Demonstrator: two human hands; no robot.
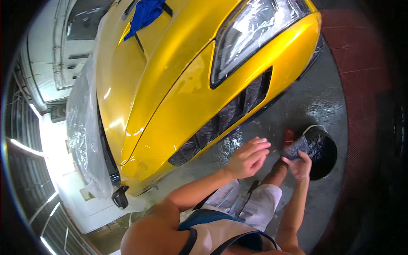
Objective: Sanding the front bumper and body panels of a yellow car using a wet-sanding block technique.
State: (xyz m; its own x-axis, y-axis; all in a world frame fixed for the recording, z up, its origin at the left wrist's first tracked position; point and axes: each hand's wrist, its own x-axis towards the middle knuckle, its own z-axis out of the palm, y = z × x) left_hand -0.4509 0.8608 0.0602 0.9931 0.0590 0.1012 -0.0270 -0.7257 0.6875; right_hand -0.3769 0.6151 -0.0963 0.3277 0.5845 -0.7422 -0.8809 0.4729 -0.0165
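My right hand (301, 165) grips a dark, glossy, wrinkled piece of film (295, 146), thumb and fingers closed on its lower edge, beside a black bucket (326, 155). My left hand (250, 157) is raised in front of the car's bumper with its fingers loosely bent and partly spread. Nothing shows in it. The yellow car (187, 102) fills the upper middle, its surface shiny. Clear film wrinkles over the headlight (255, 32), and dark wrinkled film lies in the lower bumper vents (231, 114).
A blue cloth (146, 17) lies on the hood. Clear plastic sheeting (85, 127) hangs along the car's far side, near a black side mirror (120, 197). The grey floor (316, 102) looks wet, and dark red flooring (359, 55) borders it on the right. A red shoe (289, 137) stands near the bucket.
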